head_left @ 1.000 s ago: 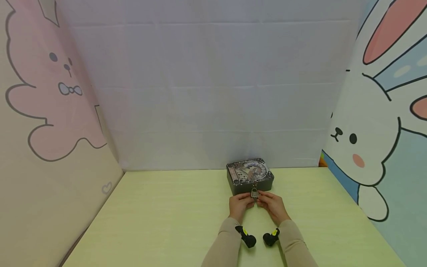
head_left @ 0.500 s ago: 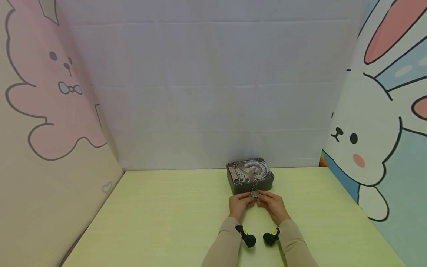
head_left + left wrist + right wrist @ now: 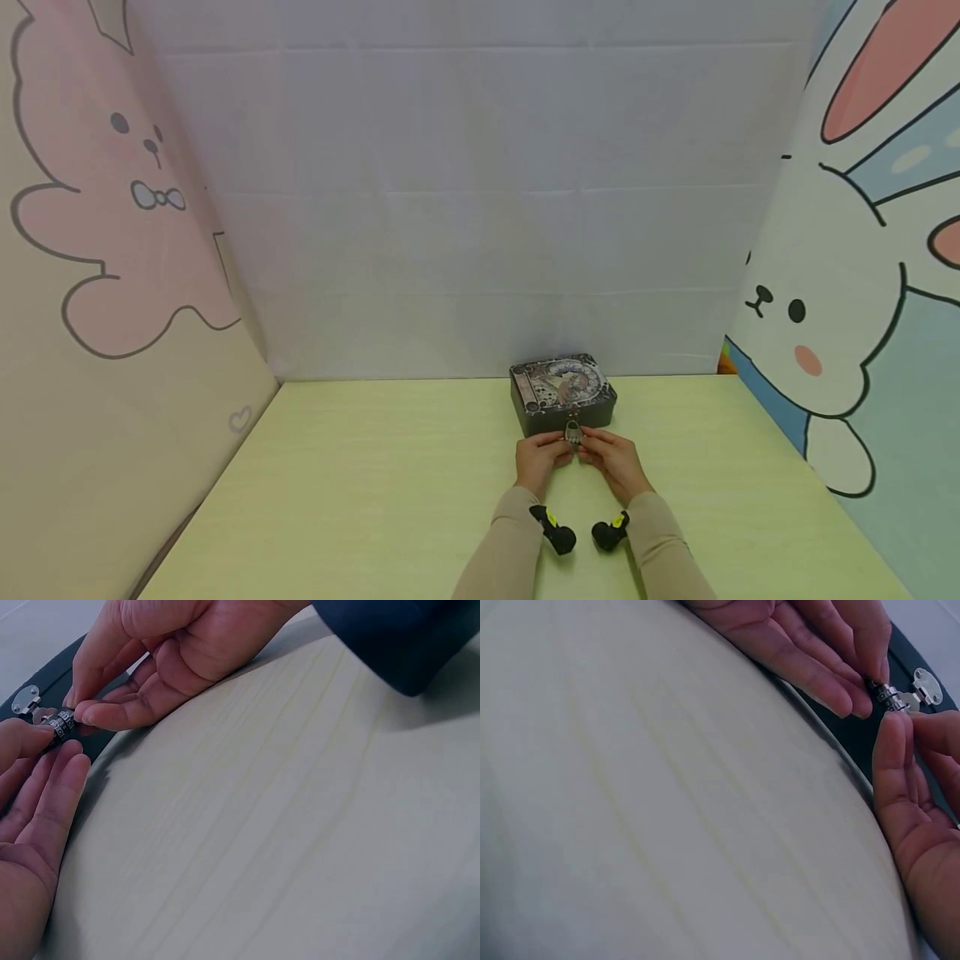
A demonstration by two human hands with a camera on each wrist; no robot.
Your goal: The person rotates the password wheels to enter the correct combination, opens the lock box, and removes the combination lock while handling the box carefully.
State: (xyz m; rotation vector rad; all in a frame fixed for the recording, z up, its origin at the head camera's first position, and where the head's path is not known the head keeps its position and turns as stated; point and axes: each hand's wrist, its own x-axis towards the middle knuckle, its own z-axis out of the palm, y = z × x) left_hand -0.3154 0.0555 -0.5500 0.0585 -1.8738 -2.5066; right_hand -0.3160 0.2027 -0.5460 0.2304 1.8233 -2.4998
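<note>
A silver combination padlock (image 3: 573, 434) with number dials (image 3: 62, 722) is at the front of a dark box (image 3: 566, 423) with a patterned lid. My left hand (image 3: 536, 463) pinches the lock from its left side, thumb and fingertips on it. From the other side, my right hand (image 3: 617, 466) pinches it between thumb and fingers. In the right wrist view, the lock's dial body (image 3: 888, 698) shows between both sets of fingertips, beside the box's metal hasp (image 3: 928, 686). Fingers hide part of the lock, and whether its shackle is fastened cannot be told.
The box stands on a pale yellow-green table (image 3: 375, 467), near a white cloth backdrop (image 3: 480, 208). Rabbit-printed panels (image 3: 825, 333) flank the table. A black wrist camera (image 3: 558, 537) sits on the left wrist and another (image 3: 609, 533) on the right.
</note>
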